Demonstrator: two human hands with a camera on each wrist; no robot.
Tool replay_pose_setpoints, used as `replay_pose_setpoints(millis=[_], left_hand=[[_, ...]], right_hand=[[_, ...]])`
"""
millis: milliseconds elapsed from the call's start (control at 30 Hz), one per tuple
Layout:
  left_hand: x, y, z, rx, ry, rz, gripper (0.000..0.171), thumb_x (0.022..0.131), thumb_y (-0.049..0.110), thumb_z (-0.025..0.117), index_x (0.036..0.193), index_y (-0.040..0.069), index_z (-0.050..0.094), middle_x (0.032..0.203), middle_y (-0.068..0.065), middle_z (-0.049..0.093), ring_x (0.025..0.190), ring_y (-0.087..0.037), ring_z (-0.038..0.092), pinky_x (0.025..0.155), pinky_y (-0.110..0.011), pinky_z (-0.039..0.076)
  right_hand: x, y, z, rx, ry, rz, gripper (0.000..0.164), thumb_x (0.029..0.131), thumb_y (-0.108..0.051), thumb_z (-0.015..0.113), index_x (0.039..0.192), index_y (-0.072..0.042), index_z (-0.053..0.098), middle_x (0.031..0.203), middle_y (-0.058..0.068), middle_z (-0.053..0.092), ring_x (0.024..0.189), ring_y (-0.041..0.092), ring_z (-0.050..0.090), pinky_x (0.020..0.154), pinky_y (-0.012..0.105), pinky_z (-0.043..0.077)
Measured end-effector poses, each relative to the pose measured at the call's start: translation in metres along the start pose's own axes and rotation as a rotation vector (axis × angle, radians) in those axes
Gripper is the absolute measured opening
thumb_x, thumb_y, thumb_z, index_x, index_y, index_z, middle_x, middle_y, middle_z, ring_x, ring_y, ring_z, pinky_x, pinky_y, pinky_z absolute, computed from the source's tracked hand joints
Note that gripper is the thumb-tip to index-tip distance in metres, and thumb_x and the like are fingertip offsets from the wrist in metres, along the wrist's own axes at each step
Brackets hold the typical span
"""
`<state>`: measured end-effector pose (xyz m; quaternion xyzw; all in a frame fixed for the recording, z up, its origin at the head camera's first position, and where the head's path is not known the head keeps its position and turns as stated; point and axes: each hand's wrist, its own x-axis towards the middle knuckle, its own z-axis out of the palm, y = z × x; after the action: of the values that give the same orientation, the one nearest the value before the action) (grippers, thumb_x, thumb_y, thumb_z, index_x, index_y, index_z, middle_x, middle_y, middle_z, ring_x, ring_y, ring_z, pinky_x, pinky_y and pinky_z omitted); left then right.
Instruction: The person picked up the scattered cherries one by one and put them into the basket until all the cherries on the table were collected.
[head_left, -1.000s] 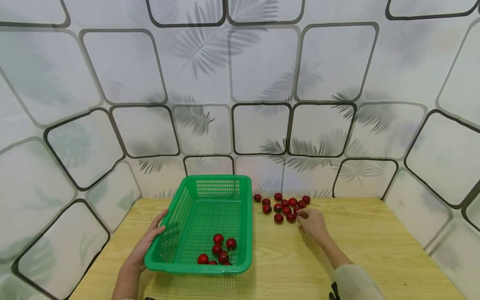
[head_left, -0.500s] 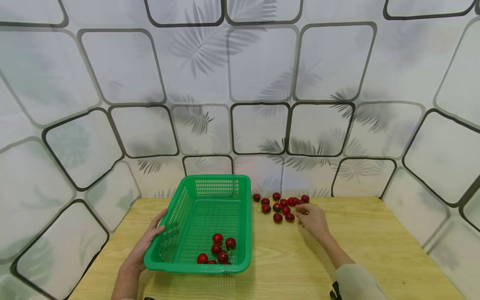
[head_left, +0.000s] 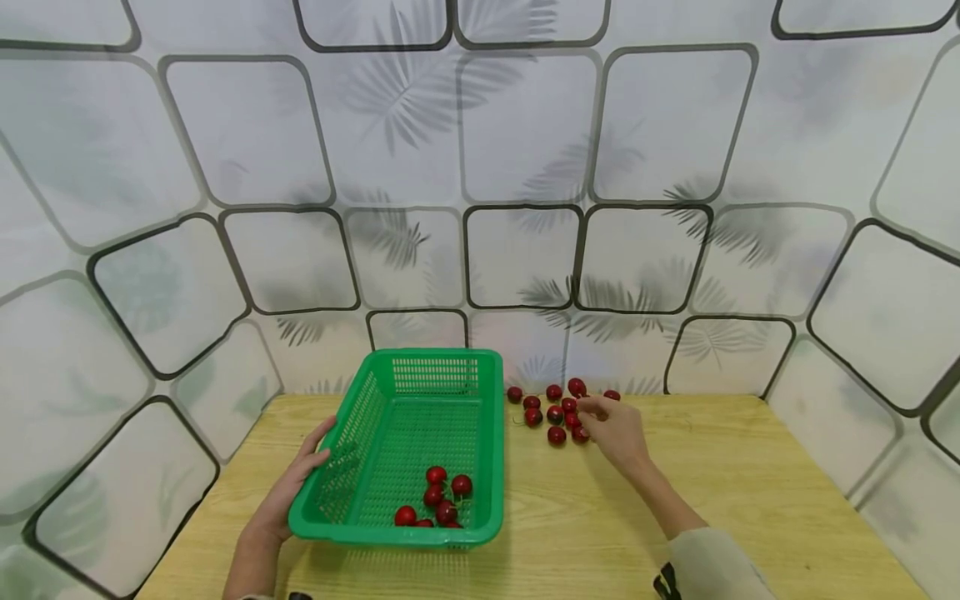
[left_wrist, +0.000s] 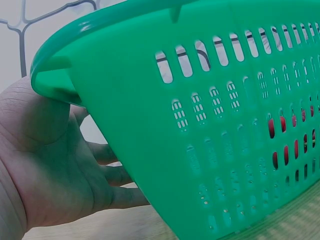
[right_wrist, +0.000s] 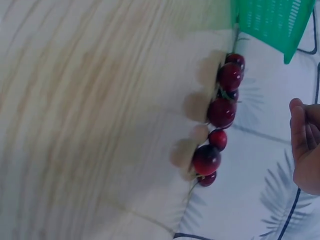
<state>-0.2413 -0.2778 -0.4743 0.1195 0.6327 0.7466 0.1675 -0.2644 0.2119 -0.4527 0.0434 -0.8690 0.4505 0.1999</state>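
Observation:
In the head view, a green plastic basket (head_left: 375,537) stands left of centre with several red cherries (head_left: 436,495) at its near end. My left hand (head_left: 288,483) holds the basket's left side; in the left wrist view the palm (left_wrist: 60,165) lies against its corner and several fingers pass behind it. My right hand (head_left: 618,433) is at the right side of a cluster of loose cherries (head_left: 555,414). Its thumb and forefinger come together close to one cherry (head_left: 577,387). In the right wrist view nothing plainly shows between these fingertips; whether they pinch a thin stem is unclear.
A light wooden table (head_left: 735,492) carries everything. The wall (head_left: 525,133) behind has rounded squares and leaf prints. The loose cherries lie near the table's back edge, just right of the basket.
My right hand has moved left and slightly back among the cherries. One cherry near its fingertips now sits farther back, and more cherries are covered by the hand. The left hand and basket stay put.

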Motion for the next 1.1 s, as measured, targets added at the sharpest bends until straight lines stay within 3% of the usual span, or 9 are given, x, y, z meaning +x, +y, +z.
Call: replay_pose_setpoints(millis=[267,467,567,733,800,1100], left_hand=[[0.0,-0.001,-0.001,0.001,-0.011,0.012,0.057,0.11,0.032,0.03,0.16,0.034,0.001,0.144,-0.003,0.019,0.105,-0.018,0.059,0.084,-0.034,0.054],[-0.001,-0.001,0.0,0.01,-0.01,0.013,0.056,0.11,0.033,0.029,0.159,0.036,0.003,0.148,-0.008,0.01,0.107,-0.019,0.058,0.085,-0.034,0.053],[-0.001,-0.001,0.001,0.017,0.014,0.004,0.058,0.11,0.033,0.029,0.16,0.032,-0.001,0.15,-0.008,0.007,0.107,-0.019,0.057,0.085,-0.034,0.053],[-0.001,0.0,0.001,0.009,0.014,-0.001,0.061,0.11,0.033,0.029,0.16,0.028,-0.006,0.152,-0.01,0.003,0.106,-0.018,0.057,0.084,-0.034,0.053],[-0.001,0.0,0.001,0.009,0.006,0.001,0.061,0.11,0.033,0.028,0.16,0.028,-0.007,0.152,-0.011,0.002,0.106,-0.018,0.057,0.084,-0.034,0.053],[-0.001,0.001,0.001,0.016,0.0,0.003,0.062,0.11,0.033,0.029,0.16,0.028,-0.007,0.152,-0.008,0.001,0.109,-0.019,0.056,0.086,-0.034,0.053]], right_hand=[[-0.004,-0.031,0.011,0.124,0.013,-0.123,0.017,0.084,0.009,0.071,0.1,0.006,0.075,0.093,0.02,0.073,0.076,0.032,0.071,0.059,0.019,0.052],[-0.008,-0.054,0.02,0.165,0.028,-0.189,0.014,0.084,0.006,0.073,0.097,0.003,0.077,0.089,0.016,0.075,0.075,0.023,0.073,0.063,0.019,0.054],[-0.01,-0.065,0.024,0.202,0.013,-0.197,0.014,0.084,0.006,0.073,0.097,0.002,0.078,0.088,0.015,0.075,0.07,0.021,0.072,0.057,0.019,0.052],[-0.014,-0.083,0.034,0.248,-0.029,-0.243,0.015,0.085,0.007,0.072,0.099,0.004,0.077,0.089,0.016,0.075,0.071,0.023,0.072,0.061,0.021,0.054],[-0.015,-0.09,0.038,0.249,-0.041,-0.269,0.015,0.086,0.006,0.071,0.1,0.004,0.077,0.09,0.016,0.075,0.074,0.023,0.073,0.066,0.022,0.056],[-0.025,-0.109,0.062,0.237,-0.101,-0.422,0.016,0.086,0.007,0.071,0.099,0.001,0.078,0.084,0.013,0.075,0.07,0.02,0.072,0.061,0.021,0.054]])
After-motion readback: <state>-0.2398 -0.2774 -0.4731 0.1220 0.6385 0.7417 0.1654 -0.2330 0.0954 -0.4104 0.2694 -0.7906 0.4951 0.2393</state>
